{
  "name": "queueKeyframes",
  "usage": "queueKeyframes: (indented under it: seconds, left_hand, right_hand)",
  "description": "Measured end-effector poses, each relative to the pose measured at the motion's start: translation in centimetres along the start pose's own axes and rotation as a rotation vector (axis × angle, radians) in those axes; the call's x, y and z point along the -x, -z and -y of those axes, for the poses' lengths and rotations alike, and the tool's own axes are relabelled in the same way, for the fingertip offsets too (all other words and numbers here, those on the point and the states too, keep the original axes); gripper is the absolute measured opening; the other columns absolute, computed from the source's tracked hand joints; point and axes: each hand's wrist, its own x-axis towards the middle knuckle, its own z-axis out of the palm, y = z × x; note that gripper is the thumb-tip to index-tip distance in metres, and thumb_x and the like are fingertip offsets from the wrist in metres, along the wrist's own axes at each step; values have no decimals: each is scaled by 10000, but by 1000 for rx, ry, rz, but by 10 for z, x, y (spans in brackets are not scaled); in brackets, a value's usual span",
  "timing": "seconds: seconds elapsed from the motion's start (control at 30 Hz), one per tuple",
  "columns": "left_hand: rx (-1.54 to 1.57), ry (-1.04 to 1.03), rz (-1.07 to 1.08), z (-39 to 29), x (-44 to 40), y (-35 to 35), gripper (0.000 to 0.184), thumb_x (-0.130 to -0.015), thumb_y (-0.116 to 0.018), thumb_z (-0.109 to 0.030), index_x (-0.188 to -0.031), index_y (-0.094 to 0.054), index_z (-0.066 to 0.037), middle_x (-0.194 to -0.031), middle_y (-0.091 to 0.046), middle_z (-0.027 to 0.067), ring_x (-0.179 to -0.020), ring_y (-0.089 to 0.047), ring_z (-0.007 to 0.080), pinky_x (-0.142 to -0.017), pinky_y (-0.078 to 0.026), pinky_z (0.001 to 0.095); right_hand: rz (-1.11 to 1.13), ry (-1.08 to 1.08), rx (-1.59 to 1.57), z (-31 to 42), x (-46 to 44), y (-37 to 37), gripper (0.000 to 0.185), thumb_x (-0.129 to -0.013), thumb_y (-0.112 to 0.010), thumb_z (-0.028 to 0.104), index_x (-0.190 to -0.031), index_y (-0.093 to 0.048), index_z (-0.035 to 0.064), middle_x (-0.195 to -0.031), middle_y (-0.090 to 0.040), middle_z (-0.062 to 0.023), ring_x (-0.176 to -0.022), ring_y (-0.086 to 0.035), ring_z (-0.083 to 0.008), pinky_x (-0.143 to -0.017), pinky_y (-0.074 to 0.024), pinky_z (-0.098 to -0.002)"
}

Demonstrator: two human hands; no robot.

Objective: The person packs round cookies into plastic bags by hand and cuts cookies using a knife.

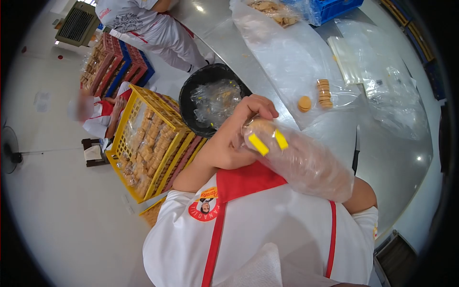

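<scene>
My left hand [241,136] is closed on the near-left end of a clear plastic bag of biscuits [311,165]. The bag lies tilted across the front of my chest, with two yellow tape strips [267,142] near the gripped end. A tan round biscuit shows through the plastic there; glare blurs the other contents. My right forearm [361,196] reaches in behind the bag's far end, and the bag hides my right hand. Beyond the bag, on a plastic sheet, stand a tall stack of round biscuits [324,93] and a short stack [304,104].
A black tub [184,98] of plastic wrap stands left of the steel table [392,158]. Yellow crates [138,193] hold bagged biscuits. A knife [356,155], flat plastic bags [344,60] and a blue crate [330,10] are on the table. Two people [158,36] work nearby.
</scene>
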Motion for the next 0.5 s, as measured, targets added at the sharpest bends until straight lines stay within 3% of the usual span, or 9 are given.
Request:
queueKeyframes:
  seconds: [0.03, 0.13, 0.17, 0.3, 0.33, 0.5]
  left_hand:
    - [104, 35, 19, 1, 2, 0, 623, -750, -729, -41, -1282, -405, -39, -1248, -459, 112, -1182, -461, 208, -1026, -357, 324]
    - [379, 395, -98, -20, 5, -8, 625, -813, -671, -27, -1361, -370, -23, -1287, -467, 100, -1154, -497, 179, -987, -404, 294]
    - [395, 443, -68, -19, 7, -5, 632, -862, -622, -37, -1421, -328, -11, -1308, -482, 98, -1111, -542, 169, -865, -494, 284]
    - [583, 343, -37, 4, 12, 3, 633, -859, -614, -65, -1425, -334, -17, -1307, -497, 110, -1069, -580, 191, -678, -554, 328]
    - [601, 343, -66, 5, 12, 3, 628, -854, -612, -49, -1420, -344, -16, -1309, -494, 113, -1066, -586, 197, -687, -560, 332]
    - [624, 339, -156, 9, 15, 3, 579, -838, -637, 27, -1370, -410, -5, -1309, -508, 132, -1080, -625, 227, -743, -593, 358]
  right_hand:
    - [-44, 19, -4, -3, 3, 0, 423, -883, -655, 20, -1298, -569, 28, -1117, -627, -172, -908, -627, -350, -800, -513, -377]
    - [-87, -97, -210, -10, 6, 6, 501, -923, -607, 3, -1402, -492, 97, -1250, -613, -155, -1103, -628, -321, -948, -501, -367]
    - [-75, -110, -194, -13, 6, 6, 520, -923, -608, 0, -1416, -477, 101, -1280, -597, -153, -1132, -616, -313, -970, -488, -362]
    - [-100, -121, -195, -18, 1, 5, 575, -922, -616, -2, -1456, -437, 114, -1386, -537, -149, -1216, -571, -290, -1030, -448, -348]
    - [-126, -115, -210, -17, -1, 5, 584, -921, -620, 0, -1461, -430, 117, -1409, -522, -149, -1230, -562, -287, -1038, -441, -346]
    - [-90, -364, -276, -18, 1, 9, 719, -841, -707, 13, -1488, -403, 94, -1224, -558, -98, -1011, -622, -176, -901, -498, -313]
